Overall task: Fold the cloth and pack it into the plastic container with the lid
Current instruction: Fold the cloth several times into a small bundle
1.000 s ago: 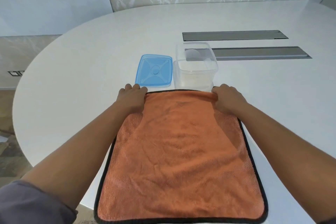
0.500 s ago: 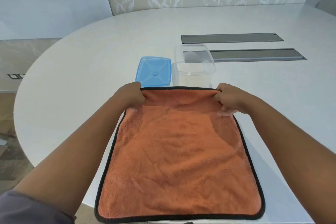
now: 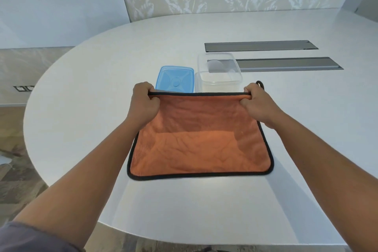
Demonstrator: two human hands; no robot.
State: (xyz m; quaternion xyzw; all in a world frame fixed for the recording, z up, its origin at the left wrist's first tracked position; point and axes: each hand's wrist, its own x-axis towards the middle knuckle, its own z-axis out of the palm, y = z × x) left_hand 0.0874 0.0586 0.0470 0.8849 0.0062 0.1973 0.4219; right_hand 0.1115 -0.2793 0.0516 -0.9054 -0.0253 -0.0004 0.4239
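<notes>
An orange cloth (image 3: 200, 147) with black trim lies partly on the white table, its far edge lifted off the surface. My left hand (image 3: 144, 102) grips the far left corner and my right hand (image 3: 257, 102) grips the far right corner, the edge stretched taut between them. A small black loop sticks out above my right hand. Just beyond the raised edge sit the blue lid (image 3: 174, 79), lying flat, and the clear plastic container (image 3: 218, 72), open and upright.
The white oval table (image 3: 102, 108) has two grey recessed strips (image 3: 261, 46) behind and to the right of the container. The table's near rim curves below the cloth, with floor visible at the left.
Both hands closed on the cloth's far corners and lifted that edge up and toward me. The cloth's near edge now lies on the table instead of hanging over the rim.
</notes>
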